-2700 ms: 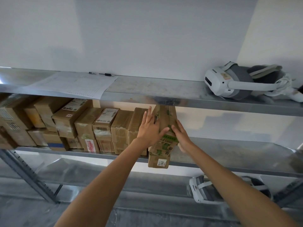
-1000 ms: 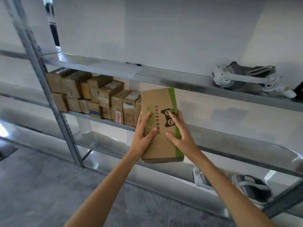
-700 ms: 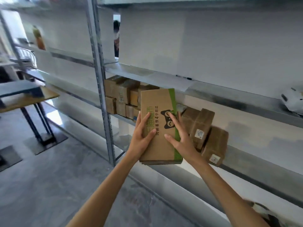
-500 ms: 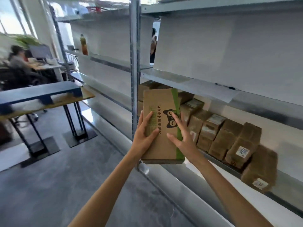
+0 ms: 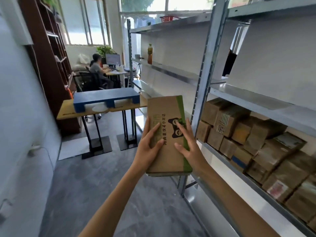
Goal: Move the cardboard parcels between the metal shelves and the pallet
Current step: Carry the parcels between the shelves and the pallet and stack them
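While around parcel (image 5: 165,115), left hand (image 5: 147,151), right hand (image 5: 190,151)

Bright daylight floods through the rear windows (image 5: 136,7), overexposed there; edges bend and smear with motion blur
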Motion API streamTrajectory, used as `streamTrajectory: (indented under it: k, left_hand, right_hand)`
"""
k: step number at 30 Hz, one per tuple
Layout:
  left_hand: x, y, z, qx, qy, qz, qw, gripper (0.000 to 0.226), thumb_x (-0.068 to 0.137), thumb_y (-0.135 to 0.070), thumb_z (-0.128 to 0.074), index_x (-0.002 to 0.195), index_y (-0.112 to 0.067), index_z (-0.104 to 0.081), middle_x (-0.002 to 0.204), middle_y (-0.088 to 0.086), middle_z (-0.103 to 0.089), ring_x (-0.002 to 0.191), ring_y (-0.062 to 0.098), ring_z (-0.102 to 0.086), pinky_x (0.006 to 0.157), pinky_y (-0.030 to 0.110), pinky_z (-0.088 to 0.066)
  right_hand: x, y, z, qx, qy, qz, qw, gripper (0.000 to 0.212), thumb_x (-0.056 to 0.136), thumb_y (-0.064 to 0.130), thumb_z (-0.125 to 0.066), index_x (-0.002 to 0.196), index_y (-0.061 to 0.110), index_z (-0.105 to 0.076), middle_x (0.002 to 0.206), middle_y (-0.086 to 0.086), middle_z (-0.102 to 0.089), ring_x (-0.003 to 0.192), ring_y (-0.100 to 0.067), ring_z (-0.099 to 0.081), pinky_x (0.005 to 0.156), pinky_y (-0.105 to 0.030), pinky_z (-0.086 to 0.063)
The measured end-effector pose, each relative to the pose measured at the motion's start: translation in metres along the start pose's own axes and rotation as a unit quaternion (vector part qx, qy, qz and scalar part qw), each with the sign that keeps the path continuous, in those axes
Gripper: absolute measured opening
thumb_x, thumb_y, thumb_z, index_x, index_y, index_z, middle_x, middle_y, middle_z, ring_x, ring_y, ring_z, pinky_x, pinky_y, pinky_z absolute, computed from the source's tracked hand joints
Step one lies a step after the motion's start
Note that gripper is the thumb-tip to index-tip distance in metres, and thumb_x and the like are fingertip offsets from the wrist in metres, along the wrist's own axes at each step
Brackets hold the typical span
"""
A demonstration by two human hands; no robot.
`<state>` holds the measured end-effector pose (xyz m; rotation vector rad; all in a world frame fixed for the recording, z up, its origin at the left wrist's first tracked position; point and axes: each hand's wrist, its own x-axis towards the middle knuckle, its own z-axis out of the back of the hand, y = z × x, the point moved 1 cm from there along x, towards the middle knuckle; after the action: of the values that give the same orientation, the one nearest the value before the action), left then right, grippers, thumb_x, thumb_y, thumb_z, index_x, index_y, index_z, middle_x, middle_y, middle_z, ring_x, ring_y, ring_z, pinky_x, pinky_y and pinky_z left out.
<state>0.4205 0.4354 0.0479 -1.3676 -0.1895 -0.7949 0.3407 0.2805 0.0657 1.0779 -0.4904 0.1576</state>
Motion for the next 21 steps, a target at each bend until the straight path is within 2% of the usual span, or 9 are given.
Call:
streamTrajectory:
  k: [1,3,5,7,10,13,15,17,21]
  left_hand:
    - [0.009,0.008,0.005,0.000,-0.010,0.003,1.000,0.053,0.093,-0.010,-0.060,0.142,-0.020,-0.043,0.161,-0.010,-0.006,0.143,-0.003,-0.017,0.104,0.012,-0.036]
    - [0.030,0.024,0.013,0.009,-0.031,0.006,0.999,0.051,0.093,-0.010,-0.060,0.141,-0.019,-0.045,0.160,-0.010,-0.012,0.143,0.000,-0.021,0.106,0.015,-0.037]
    - [0.054,0.042,0.019,0.028,-0.046,0.003,0.999,0.050,0.092,-0.008,-0.060,0.139,-0.019,-0.047,0.159,-0.009,-0.015,0.142,-0.001,-0.023,0.106,0.014,-0.036]
    - [0.078,0.058,0.023,0.036,-0.054,0.012,0.998,0.050,0.091,-0.007,-0.061,0.137,-0.021,-0.047,0.158,-0.011,-0.017,0.141,-0.004,-0.023,0.107,0.016,-0.037]
    - [0.119,0.080,0.028,0.058,-0.066,0.020,0.996,0.050,0.091,-0.008,-0.062,0.137,-0.017,-0.048,0.158,-0.012,-0.018,0.138,-0.010,-0.022,0.107,0.014,-0.035]
    - [0.155,0.100,0.034,0.083,-0.082,0.023,0.993,0.050,0.090,-0.009,-0.063,0.138,-0.015,-0.049,0.157,-0.013,-0.018,0.136,-0.013,-0.024,0.105,0.011,-0.035]
    - [0.172,0.117,0.041,0.093,-0.083,0.045,0.991,0.050,0.091,-0.012,-0.063,0.139,-0.017,-0.049,0.158,-0.016,-0.018,0.140,-0.006,-0.023,0.109,0.019,-0.037]
    - [0.186,0.136,0.049,0.094,-0.083,0.060,0.990,0.051,0.091,-0.013,-0.063,0.139,-0.020,-0.048,0.157,-0.019,-0.017,0.140,-0.005,-0.023,0.110,0.026,-0.038]
    - [0.220,0.174,0.067,0.093,-0.099,0.088,0.987,0.051,0.091,-0.014,-0.064,0.139,-0.021,-0.049,0.156,-0.021,-0.018,0.141,-0.002,-0.022,0.111,0.037,-0.039]
  right_hand:
    - [0.014,-0.005,-0.004,-0.001,0.009,0.006,1.000,0.060,0.095,0.012,-0.053,0.144,0.035,-0.028,0.156,0.022,0.007,0.139,0.012,-0.009,0.101,-0.005,-0.032]
    - [0.045,-0.018,-0.010,-0.008,0.025,0.029,0.999,0.056,0.096,0.014,-0.052,0.143,0.036,-0.031,0.156,0.023,0.004,0.140,0.008,-0.010,0.107,-0.011,-0.031]
    - [0.076,-0.035,-0.015,-0.019,0.039,0.059,0.997,0.051,0.096,0.017,-0.050,0.142,0.035,-0.034,0.157,0.023,0.002,0.142,0.004,-0.009,0.110,-0.019,-0.029]
    - [0.108,-0.054,-0.019,-0.021,0.047,0.065,0.997,0.048,0.096,0.016,-0.050,0.141,0.031,-0.038,0.157,0.022,-0.002,0.142,0.004,-0.010,0.111,-0.021,-0.029]
    - [0.158,-0.079,-0.021,-0.015,0.052,0.071,0.996,0.046,0.096,0.013,-0.052,0.139,0.026,-0.043,0.157,0.019,-0.007,0.142,0.001,-0.014,0.109,-0.019,-0.032]
    - [0.204,-0.100,-0.026,-0.015,0.060,0.082,0.995,0.047,0.095,0.012,-0.053,0.138,0.027,-0.043,0.157,0.016,-0.010,0.142,0.001,-0.016,0.105,-0.010,-0.032]
    - [0.227,-0.113,-0.035,-0.007,0.063,0.072,0.995,0.049,0.094,0.011,-0.055,0.138,0.026,-0.043,0.157,0.013,-0.012,0.141,0.001,-0.018,0.105,-0.011,-0.033]
    - [0.247,-0.127,-0.047,-0.006,0.071,0.073,0.995,0.050,0.093,0.012,-0.056,0.138,0.027,-0.043,0.157,0.012,-0.013,0.138,0.008,-0.018,0.104,-0.012,-0.034]
    - [0.295,-0.147,-0.069,0.007,0.082,0.071,0.994,0.050,0.092,0.009,-0.058,0.135,0.029,-0.043,0.155,0.011,-0.016,0.130,0.022,-0.017,0.095,-0.001,-0.033]
